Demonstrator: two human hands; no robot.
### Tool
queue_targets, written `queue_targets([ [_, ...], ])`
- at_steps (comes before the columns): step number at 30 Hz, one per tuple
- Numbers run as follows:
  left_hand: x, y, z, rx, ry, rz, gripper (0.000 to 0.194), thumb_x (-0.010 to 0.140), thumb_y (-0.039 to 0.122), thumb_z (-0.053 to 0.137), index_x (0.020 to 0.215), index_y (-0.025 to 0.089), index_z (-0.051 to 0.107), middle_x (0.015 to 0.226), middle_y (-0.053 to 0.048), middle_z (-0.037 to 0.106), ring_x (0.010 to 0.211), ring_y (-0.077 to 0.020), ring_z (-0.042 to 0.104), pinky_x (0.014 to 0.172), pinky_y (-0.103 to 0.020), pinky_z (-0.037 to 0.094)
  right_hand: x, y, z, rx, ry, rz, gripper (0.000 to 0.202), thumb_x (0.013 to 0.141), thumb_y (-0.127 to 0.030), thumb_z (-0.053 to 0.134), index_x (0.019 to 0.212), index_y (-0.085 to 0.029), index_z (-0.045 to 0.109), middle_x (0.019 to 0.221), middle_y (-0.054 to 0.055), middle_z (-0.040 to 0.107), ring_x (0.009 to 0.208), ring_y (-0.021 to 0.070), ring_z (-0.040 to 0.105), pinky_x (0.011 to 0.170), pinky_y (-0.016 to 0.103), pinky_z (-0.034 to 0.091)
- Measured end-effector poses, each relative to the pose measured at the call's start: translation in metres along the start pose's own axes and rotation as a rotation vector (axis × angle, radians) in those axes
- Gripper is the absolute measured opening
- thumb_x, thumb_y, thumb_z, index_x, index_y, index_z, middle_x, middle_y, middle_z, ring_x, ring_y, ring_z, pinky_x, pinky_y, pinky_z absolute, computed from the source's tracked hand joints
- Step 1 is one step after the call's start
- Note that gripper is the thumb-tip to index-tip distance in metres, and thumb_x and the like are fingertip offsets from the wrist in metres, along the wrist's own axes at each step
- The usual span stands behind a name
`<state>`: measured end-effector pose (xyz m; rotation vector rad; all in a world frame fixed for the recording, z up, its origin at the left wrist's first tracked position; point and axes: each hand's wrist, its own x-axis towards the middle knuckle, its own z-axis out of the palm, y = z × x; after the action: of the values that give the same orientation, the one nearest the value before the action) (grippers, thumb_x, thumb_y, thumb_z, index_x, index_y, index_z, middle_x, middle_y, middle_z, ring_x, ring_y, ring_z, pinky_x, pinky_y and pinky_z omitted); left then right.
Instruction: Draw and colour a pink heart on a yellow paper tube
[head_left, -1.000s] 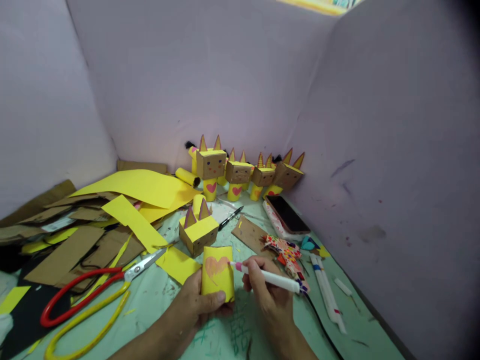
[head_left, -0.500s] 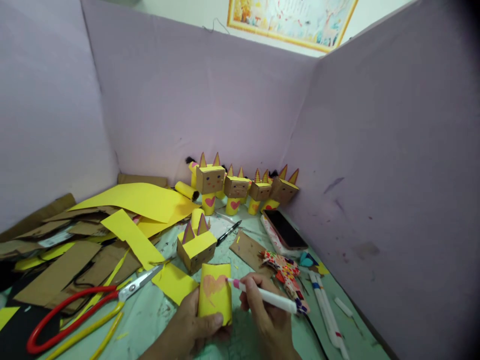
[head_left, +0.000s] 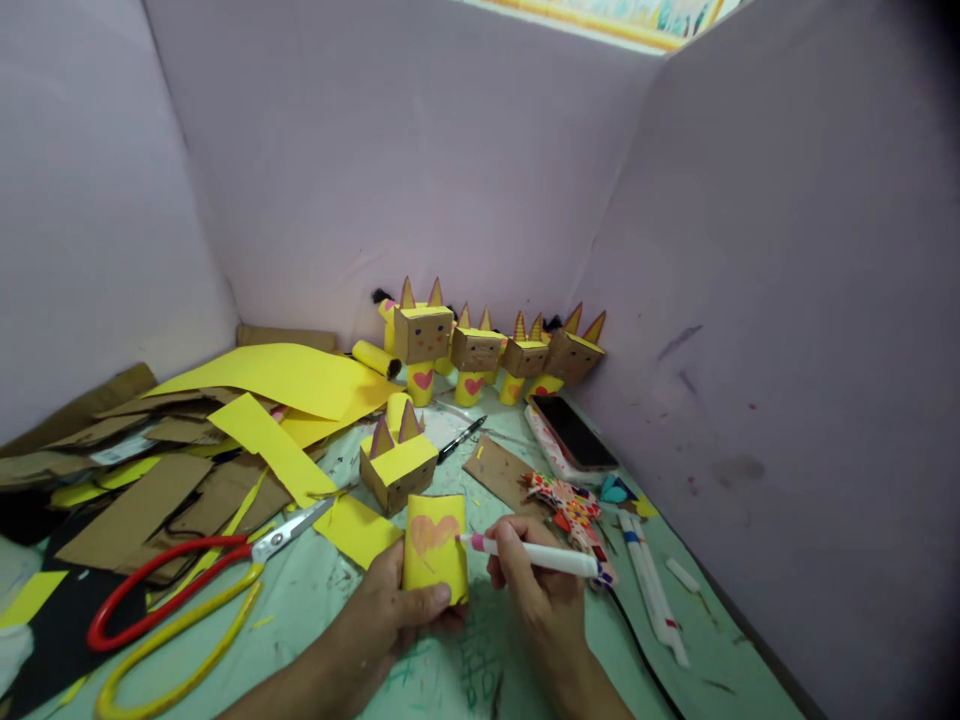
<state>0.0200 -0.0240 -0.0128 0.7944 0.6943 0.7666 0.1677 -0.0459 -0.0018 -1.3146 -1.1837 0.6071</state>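
My left hand point(head_left: 397, 605) is closed around a yellow paper-covered tube point(head_left: 435, 580), its thumb across the lower front. A pink-orange heart point(head_left: 433, 537) is drawn on the tube's face. Between the fingers of my right hand point(head_left: 544, 600) is a white marker point(head_left: 551, 557) with a pink end, its tip at the heart's right edge. Just behind the tube sits a cardboard box head point(head_left: 399, 470) with a yellow top and two pointed ears. A yellow paper piece point(head_left: 360, 530) lies beside my left hand.
Scissors point(head_left: 259, 555) with red and yellow handles lie at left, near cardboard scraps point(head_left: 135, 510) and yellow sheets point(head_left: 262, 380). Several box-headed figures point(head_left: 424, 340) stand at the back wall. At right are a phone point(head_left: 574, 432), a patterned glue gun point(head_left: 574, 515) with a cord, and white markers point(head_left: 652, 585).
The camera view has tipped downward, so the table things sit higher in the picture. Both hands keep their hold, and the marker tip stays at the heart's right edge.
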Motion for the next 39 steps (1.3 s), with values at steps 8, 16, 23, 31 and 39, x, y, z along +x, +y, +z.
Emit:
queue_targets([
  [8,0.0001,0.0009,0.0004,-0.003,-0.014,-0.006,0.061,0.059,0.027,0.077,0.114,0.012,0.054,0.09,-0.01,0.061,0.081,-0.0208,0.056,0.068,-0.03,0.046,0.0014,0.0025,-0.0018,0.008,-0.022,-0.017,0.033,0.084,-0.044,0.048,0.067,-0.017,0.057,0.05,-0.002,0.052,0.046,0.0109,0.048,0.045,0.021,0.036],
  [16,-0.0004,0.0014,0.0004,-0.002,-0.005,-0.007,0.065,0.057,0.027,0.078,0.115,0.013,0.053,0.093,-0.011,0.061,0.079,-0.0198,0.056,0.065,-0.029,0.047,0.002,0.0046,-0.0018,-0.003,-0.006,-0.036,0.033,0.084,-0.042,0.048,0.066,-0.017,0.058,0.051,-0.001,0.054,0.047,0.0112,0.05,0.046,0.021,0.039],
  [23,-0.0002,0.0012,-0.0001,-0.001,-0.006,-0.013,0.064,0.058,0.028,0.077,0.115,0.012,0.052,0.089,-0.01,0.061,0.078,-0.0198,0.057,0.066,-0.029,0.048,0.0029,0.0037,-0.0022,-0.003,-0.021,-0.055,0.031,0.084,-0.042,0.049,0.069,-0.017,0.059,0.053,-0.001,0.055,0.048,0.0112,0.051,0.046,0.021,0.04],
  [31,-0.0015,0.0021,0.0012,-0.004,-0.008,-0.01,0.064,0.059,0.026,0.077,0.116,0.012,0.05,0.095,-0.012,0.061,0.083,-0.0209,0.057,0.068,-0.03,0.047,0.0019,0.001,-0.0013,0.01,-0.025,-0.048,0.031,0.083,-0.042,0.05,0.069,-0.016,0.06,0.053,-0.001,0.056,0.048,0.0115,0.051,0.046,0.021,0.04],
  [39,0.0007,0.0005,-0.0002,-0.013,0.01,0.0,0.052,0.058,0.027,0.077,0.104,0.013,0.056,0.085,-0.008,0.06,0.077,-0.0188,0.056,0.067,-0.03,0.047,-0.0019,-0.003,0.001,0.003,-0.05,-0.059,0.033,0.083,-0.041,0.049,0.064,-0.016,0.059,0.048,-0.002,0.052,0.044,0.01,0.046,0.044,0.021,0.036],
])
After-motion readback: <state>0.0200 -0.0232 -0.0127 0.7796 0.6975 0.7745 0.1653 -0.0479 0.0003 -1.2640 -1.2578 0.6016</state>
